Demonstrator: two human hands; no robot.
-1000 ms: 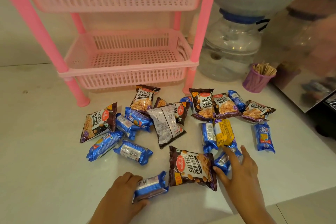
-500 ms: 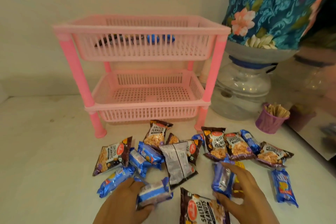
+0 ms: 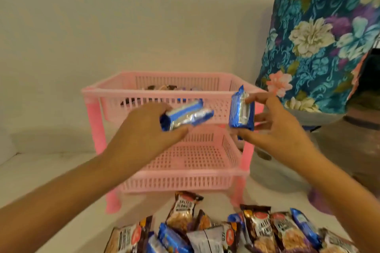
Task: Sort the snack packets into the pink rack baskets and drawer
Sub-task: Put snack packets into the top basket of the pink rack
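A pink two-tier rack stands on the counter; its top basket (image 3: 115,96) holds a few packets at the back, and its lower basket (image 3: 195,183) shows bare mesh. My left hand (image 3: 144,129) grips a blue biscuit packet (image 3: 185,117) in front of the top basket. My right hand (image 3: 273,123) grips another blue biscuit packet (image 3: 241,113) upright near the basket's right front corner. A heap of salted peanut packets (image 3: 257,230) and blue packets (image 3: 172,240) lies on the counter below the rack.
A large container draped in a floral cloth (image 3: 320,43) stands right of the rack. A small purple cup (image 3: 320,201) sits partly hidden behind my right forearm. A pale wall rises behind the rack.
Both hands have lifted from the counter, each carrying a blue packet up to the top basket. The view has tilted upward, so the heap now sits at the bottom edge.
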